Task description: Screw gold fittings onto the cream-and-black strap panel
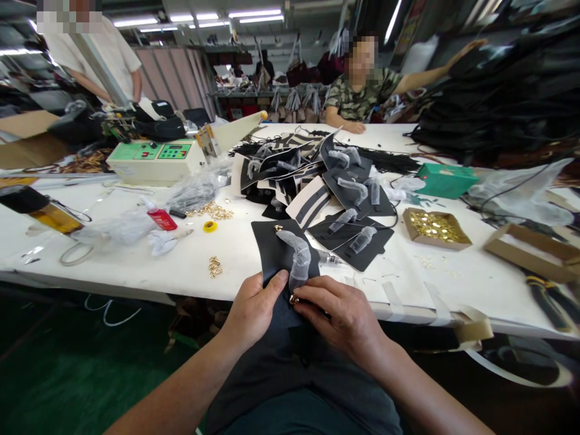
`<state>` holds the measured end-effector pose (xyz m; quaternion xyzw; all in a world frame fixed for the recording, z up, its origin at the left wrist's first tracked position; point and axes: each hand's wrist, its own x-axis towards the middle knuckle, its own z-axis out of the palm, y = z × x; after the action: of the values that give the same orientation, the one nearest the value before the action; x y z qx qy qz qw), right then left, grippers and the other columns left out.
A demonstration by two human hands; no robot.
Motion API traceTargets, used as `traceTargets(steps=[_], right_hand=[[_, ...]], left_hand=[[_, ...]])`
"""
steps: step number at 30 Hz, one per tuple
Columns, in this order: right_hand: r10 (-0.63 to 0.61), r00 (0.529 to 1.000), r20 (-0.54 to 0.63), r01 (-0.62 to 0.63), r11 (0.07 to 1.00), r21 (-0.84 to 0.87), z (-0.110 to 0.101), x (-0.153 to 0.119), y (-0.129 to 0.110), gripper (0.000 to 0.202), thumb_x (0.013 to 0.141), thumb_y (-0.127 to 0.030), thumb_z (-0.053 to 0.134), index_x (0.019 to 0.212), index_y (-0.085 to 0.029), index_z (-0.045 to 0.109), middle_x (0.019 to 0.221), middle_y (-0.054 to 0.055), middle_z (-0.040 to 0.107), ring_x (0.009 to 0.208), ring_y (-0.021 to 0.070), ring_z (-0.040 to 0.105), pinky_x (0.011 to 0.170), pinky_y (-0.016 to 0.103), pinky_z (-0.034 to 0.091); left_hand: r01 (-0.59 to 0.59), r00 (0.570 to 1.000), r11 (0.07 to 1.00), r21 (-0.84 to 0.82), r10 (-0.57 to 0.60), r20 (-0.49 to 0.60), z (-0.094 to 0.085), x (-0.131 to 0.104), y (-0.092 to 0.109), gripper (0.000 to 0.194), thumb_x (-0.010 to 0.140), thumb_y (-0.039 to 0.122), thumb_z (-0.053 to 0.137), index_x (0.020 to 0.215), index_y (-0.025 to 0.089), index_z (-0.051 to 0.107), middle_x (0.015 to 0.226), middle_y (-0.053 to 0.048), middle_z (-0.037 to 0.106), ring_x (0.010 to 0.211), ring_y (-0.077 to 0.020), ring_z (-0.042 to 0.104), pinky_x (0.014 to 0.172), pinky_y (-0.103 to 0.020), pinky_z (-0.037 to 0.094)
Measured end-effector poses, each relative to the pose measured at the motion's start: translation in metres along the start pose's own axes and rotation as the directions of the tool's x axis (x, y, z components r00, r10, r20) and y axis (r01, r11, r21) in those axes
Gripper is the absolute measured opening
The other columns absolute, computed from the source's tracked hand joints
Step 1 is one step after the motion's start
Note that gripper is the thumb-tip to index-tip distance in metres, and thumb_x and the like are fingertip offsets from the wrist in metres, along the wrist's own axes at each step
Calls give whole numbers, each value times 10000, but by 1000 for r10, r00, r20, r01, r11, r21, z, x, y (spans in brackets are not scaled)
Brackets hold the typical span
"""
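Left hand pins the black panel at the table edge; right hand pinches a gold fitting onto it; seating seems underway; next likely needs firm, square pressure.

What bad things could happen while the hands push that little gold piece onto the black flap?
The gold piece is tiny and pinched by the right hand at the table edge, so it might slip and drop to the floor. The black flap hangs over that edge, steadied only by the left hand, so it could shift. Loose gold bits nearby could get brushed off.
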<state>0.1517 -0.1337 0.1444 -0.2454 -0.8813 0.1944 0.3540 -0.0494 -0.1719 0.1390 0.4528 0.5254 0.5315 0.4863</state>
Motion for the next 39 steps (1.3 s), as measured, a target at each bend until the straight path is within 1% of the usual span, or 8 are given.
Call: traceTargets(steps=[5,11,15,18,25,28,33,39], right_hand=[[-49,987,151,69,989,-130,-7,11,1,296,1050,-234,611,1344,-249,641,1103,58,709,884,192,677,729,306,477],[20,979,202,-6,998,-69,-5,17,-1,143,1011,-183,650,1144,-228,678,993,35,688,839,178,648,720,290,447],[54,979,198,-56,998,4,-4,19,3,43,992,-183,685,1006,-215,661,916,17,679,796,164,641,703,274,461],[7,983,183,-14,999,35,-3,18,8,52,1034,-232,646,1064,-221,686,959,38,710,849,170,666,745,274,494],[-79,982,173,86,996,-36,-1,21,14,131,1061,-290,612,1021,-211,710,898,41,718,811,176,663,728,290,474],[-111,971,211,127,990,-65,-3,24,11,186,1080,-301,575,993,-196,702,877,39,708,781,175,646,700,296,453],[-175,931,321,211,974,-81,-11,30,6,192,1092,-283,557,999,-195,699,894,28,702,769,153,633,693,282,442],[-192,962,195,215,971,-107,-3,25,10,229,1091,-309,564,967,-197,721,888,39,725,757,161,652,673,295,454]], left_hand=[[16,999,1000,15,-17,32,-1,2,2,403,1013,507,612,1201,176,745,1122,-68,776,1076,-272,668,1019,-383,484],[-12,1000,990,144,9,23,-2,5,5,371,1016,506,589,1014,174,754,964,-35,747,943,-238,639,909,-333,496],[47,999,994,100,-47,3,-5,6,0,392,991,541,610,939,174,737,887,-35,728,880,-236,631,826,-320,502],[75,997,997,34,-75,-3,-6,6,-4,390,974,548,638,958,172,743,885,-40,739,868,-241,646,815,-327,514],[72,994,986,-150,-83,-70,-2,6,-9,352,953,484,695,1059,158,773,1067,-73,778,1054,-268,672,1009,-364,502],[78,995,987,-140,-86,-53,-1,4,-8,374,961,493,680,1080,151,771,1049,-73,775,1005,-261,675,959,-361,517],[69,997,997,-36,-68,30,-3,4,-7,390,981,510,640,939,136,743,889,-50,737,856,-224,643,806,-323,512],[75,996,988,-138,-81,-34,2,3,-5,369,962,500,674,1014,144,757,963,-64,760,940,-246,664,907,-355,512]])
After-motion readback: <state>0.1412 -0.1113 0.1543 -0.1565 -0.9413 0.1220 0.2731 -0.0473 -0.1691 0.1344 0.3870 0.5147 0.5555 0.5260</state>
